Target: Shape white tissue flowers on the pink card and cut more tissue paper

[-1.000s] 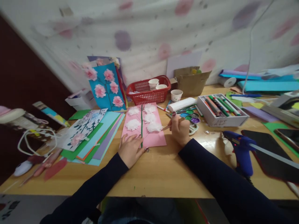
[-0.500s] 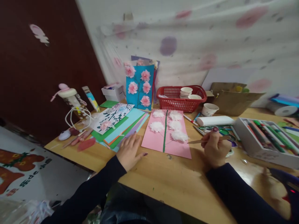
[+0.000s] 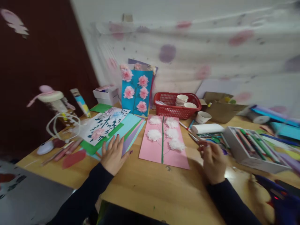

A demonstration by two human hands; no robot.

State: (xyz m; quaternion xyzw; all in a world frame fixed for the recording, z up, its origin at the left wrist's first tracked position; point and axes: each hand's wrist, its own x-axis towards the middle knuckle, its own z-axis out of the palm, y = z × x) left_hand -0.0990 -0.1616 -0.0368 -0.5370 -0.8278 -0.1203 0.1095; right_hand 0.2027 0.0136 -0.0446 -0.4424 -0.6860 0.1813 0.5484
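A pink card (image 3: 164,142) with a green stem and several white tissue flowers lies on the wooden table (image 3: 150,190). My left hand (image 3: 114,154) rests flat with fingers spread on a stack of coloured paper sheets (image 3: 131,132), left of the card. My right hand (image 3: 212,161) is to the right of the card, fingers closed round a thin paintbrush (image 3: 194,137) whose tip points up and left. Both sleeves are dark.
A red basket (image 3: 174,106) with paper cups, a blue flower card (image 3: 136,92), a cardboard box (image 3: 222,109) and a marker box (image 3: 250,148) stand behind. A paint palette (image 3: 214,140), a white tube, a blue glue gun (image 3: 278,197) and a bottle (image 3: 52,100) are around.
The view swung left. My left hand slid off the pink card's edge onto the paper stack. My right hand drew the brush away from the flowers, toward the palette.
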